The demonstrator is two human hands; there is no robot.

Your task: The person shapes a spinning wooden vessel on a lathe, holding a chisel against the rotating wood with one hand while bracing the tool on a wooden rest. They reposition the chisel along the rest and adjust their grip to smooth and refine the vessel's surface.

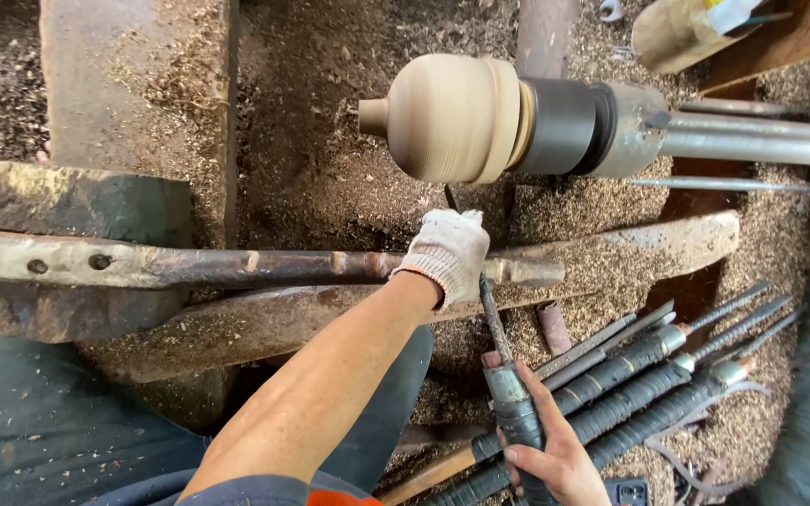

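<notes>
A pale, rounded wooden workpiece sits sideways on a lathe, held by a dark metal chuck. My left hand, in a white knit glove, rests on the rusty tool-rest bar just below the workpiece and closes over the shaft of a long turning chisel. My bare right hand grips the chisel's black-wrapped handle near the bottom edge. The chisel's tip is mostly hidden by the glove and points up toward the underside of the workpiece.
Several other long chisels with wrapped handles lie in a row at the lower right. Sawdust and shavings cover the lathe bed. A heavy metal block stands at the left; a steel shaft runs off right.
</notes>
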